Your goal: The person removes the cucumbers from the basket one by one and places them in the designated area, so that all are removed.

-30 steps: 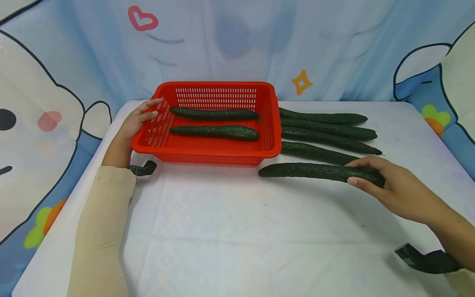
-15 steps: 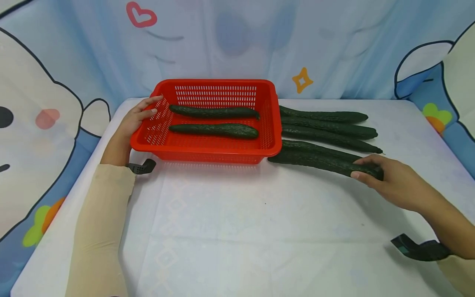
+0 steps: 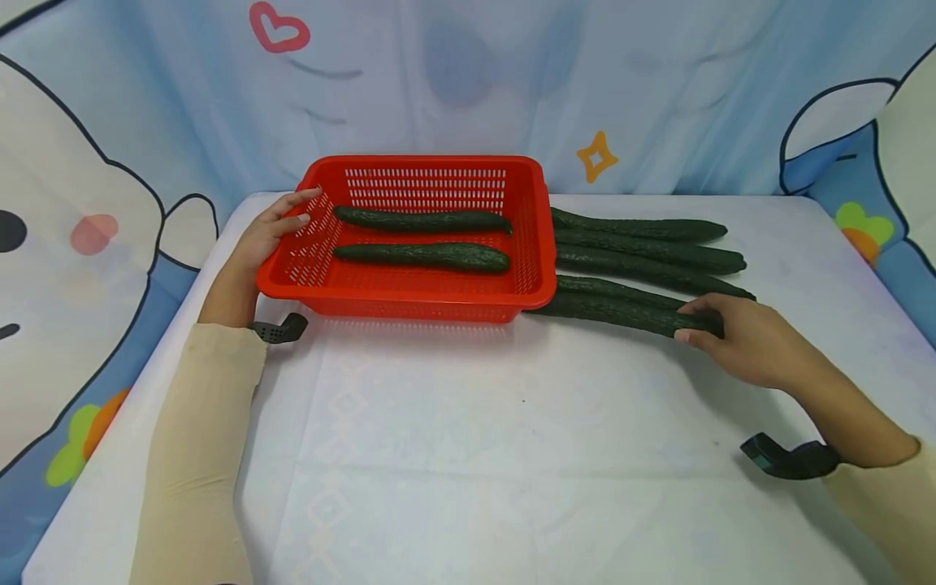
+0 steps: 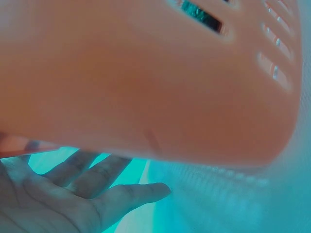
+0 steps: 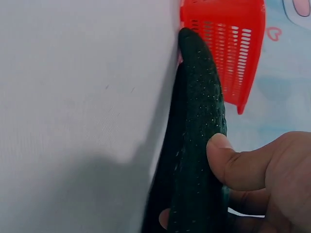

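- Since a second ago your right hand [image 3: 738,341] has swung the long dark-green cucumber [image 3: 621,313] from open surface towards 11 o'clock, so its tip now meets the red slotted plastic basket [image 3: 537,284].
- Fingers and thumb curl round its right end.
- Your left hand [image 3: 266,236] rests, fingers straight, on the basket's 9 o'clock rim.
- Risk: pushing on could jam the tip against the basket wall.
- Open room lies at 6 o'clock on the white surface [image 3: 512,455].

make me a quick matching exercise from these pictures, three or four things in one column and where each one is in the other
Things:
1. left hand
2. right hand
3. red slotted plastic basket
4. two dark green cucumbers

Places:
a. inside the basket
b. on the white tablecloth
c. on the basket's left rim
d. gripping the nearest dark green cucumber outside the basket

Pairs: 1-c, 2-d, 3-b, 4-a
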`<state>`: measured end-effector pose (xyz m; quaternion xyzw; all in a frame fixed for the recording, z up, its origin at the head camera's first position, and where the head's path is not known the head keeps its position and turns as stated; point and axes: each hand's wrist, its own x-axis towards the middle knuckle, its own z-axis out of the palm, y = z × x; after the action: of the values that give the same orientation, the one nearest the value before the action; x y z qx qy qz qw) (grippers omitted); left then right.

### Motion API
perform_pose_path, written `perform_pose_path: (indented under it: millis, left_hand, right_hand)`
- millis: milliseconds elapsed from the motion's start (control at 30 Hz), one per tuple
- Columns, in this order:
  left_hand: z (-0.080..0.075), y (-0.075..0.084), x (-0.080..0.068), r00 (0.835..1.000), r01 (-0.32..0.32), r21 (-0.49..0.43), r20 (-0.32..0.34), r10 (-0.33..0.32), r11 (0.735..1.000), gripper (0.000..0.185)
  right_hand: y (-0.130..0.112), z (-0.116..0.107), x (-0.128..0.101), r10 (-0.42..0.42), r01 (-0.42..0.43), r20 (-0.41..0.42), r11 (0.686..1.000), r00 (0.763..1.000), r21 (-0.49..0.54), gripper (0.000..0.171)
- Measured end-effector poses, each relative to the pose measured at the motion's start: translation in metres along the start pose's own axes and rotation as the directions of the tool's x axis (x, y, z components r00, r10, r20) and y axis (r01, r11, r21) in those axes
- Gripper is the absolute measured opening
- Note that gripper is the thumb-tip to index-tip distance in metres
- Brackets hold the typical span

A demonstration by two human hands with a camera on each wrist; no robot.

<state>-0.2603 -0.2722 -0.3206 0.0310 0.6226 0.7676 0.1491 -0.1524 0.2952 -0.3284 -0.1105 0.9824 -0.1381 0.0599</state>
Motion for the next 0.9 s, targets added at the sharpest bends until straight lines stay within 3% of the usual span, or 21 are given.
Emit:
perform_pose_path:
  millis: [367, 900]
  left_hand:
    - [-0.006, -0.003, 0.004, 1.0, 0.01, 0.01, -0.023, -0.01, 1.0, 0.044]
    - [-0.007, -0.003, 0.005, 1.0, -0.009, 0.012, 0.002, 0.009, 1.0, 0.046]
  right_hand:
    - [-0.001, 0.004, 0.013, 0.033, -0.032, 0.036, 0.999, 0.999, -0.031, 0.049]
    - [-0.003, 0.004, 0.024, 0.056, -0.059, -0.057, 0.997, 0.997, -0.05, 0.038]
